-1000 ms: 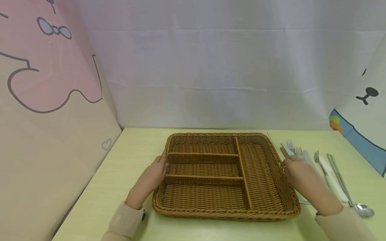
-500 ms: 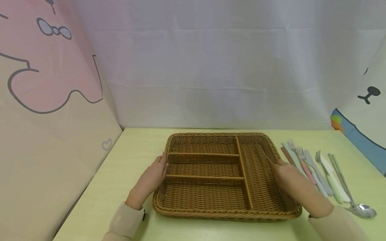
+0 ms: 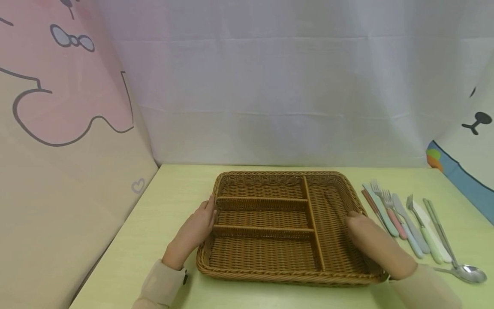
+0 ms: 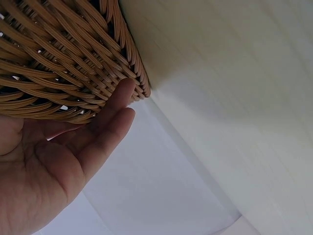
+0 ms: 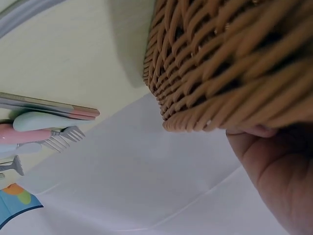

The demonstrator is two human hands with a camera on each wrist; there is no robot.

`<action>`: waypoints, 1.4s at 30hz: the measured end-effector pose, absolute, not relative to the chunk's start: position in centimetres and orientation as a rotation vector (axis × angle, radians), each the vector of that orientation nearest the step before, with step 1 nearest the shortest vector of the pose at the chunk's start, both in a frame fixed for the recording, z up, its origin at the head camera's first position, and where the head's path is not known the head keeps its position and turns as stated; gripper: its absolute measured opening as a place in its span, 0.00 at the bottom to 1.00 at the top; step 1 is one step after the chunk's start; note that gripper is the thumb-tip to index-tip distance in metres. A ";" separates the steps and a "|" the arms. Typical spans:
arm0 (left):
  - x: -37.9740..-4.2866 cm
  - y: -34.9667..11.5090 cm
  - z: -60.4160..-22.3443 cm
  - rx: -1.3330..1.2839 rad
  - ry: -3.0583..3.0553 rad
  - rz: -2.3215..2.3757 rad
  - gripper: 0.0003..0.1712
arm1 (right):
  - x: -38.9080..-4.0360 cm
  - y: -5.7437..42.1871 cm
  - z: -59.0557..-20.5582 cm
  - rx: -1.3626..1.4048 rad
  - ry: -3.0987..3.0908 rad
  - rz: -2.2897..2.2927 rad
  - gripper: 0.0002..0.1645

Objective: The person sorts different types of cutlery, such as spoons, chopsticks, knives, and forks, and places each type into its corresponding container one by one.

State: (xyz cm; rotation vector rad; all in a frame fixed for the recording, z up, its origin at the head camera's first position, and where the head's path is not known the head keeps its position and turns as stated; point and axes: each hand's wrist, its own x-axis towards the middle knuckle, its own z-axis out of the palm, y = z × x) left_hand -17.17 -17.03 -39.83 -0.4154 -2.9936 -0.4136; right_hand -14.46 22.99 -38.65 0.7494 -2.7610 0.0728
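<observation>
A brown wicker basket [image 3: 266, 279] with four-sided rim and woven dividers lies on the table. My left hand [image 3: 196, 225] holds its left rim; in the left wrist view, the fingers [image 4: 110, 134] lie along the outer wall, with the thumb mostly hidden at the rim. My right hand [image 3: 366, 234] reaches over the right rim into the long right compartment. From its curled fingers a thin dark stick [image 3: 333, 202], like a chopstick, points toward the back; the gripped end is hidden. In the right wrist view, the basket's wall [image 5: 215, 73] covers most of the hand [image 5: 279, 171].
Right of the basket lie brown chopsticks [image 3: 373, 206], forks [image 3: 393, 214], knives [image 3: 411, 225], green-ended chopsticks [image 3: 438, 223] and a metal spoon [image 3: 471, 274]. White cloth [image 3: 262, 103] hangs behind the table [image 3: 181, 184]; a printed cloth [image 3: 69, 180] stands left.
My right hand has moved left from beside the cutlery, over the rim and into the right compartment with the thin stick. My left hand stays at the left rim.
</observation>
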 end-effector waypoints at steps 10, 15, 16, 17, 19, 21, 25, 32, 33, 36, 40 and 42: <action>-17.2 -17.0 -39.9 -0.421 -2.992 -0.426 0.30 | -14.7 22.5 -39.9 0.726 -2.785 0.134 0.11; -17.1 -17.0 -39.8 -0.421 -2.987 -0.426 0.30 | -14.7 22.3 -40.4 0.708 -2.839 0.184 0.11; -17.1 -17.0 -39.8 -0.421 -2.987 -0.424 0.30 | -14.7 22.3 -40.4 0.709 -2.854 0.194 0.11; -17.1 -17.0 -39.8 -0.420 -2.988 -0.423 0.30 | -14.7 22.3 -40.4 0.709 -2.865 0.201 0.11; -17.1 -17.0 -39.8 -0.419 -2.989 -0.424 0.30 | -14.7 22.3 -40.5 0.712 -2.871 0.209 0.11; -17.1 -16.9 -39.7 -0.417 -2.990 -0.428 0.30 | -14.8 22.3 -40.6 0.729 -2.869 0.209 0.11; -17.0 -16.9 -39.7 -0.407 -2.996 -0.431 0.30 | -14.9 22.3 -40.7 0.746 -2.874 0.231 0.10; -17.0 -16.9 -39.7 -0.406 -2.998 -0.437 0.30 | -14.7 22.3 -40.7 0.785 -2.899 0.247 0.07; -17.0 -16.9 -39.7 -0.408 -2.996 -0.438 0.30 | -14.7 22.3 -40.7 0.791 -2.899 0.242 0.06; -17.1 -16.9 -39.7 -0.409 -2.993 -0.437 0.30 | -14.7 22.3 -40.6 0.805 -2.892 0.227 0.07; -17.1 -17.0 -39.8 -0.411 -2.991 -0.433 0.30 | -14.6 22.2 -40.5 0.811 -2.891 0.210 0.09; -17.1 -17.0 -39.8 -0.411 -2.991 -0.431 0.30 | -14.5 22.2 -40.4 0.807 -2.889 0.195 0.09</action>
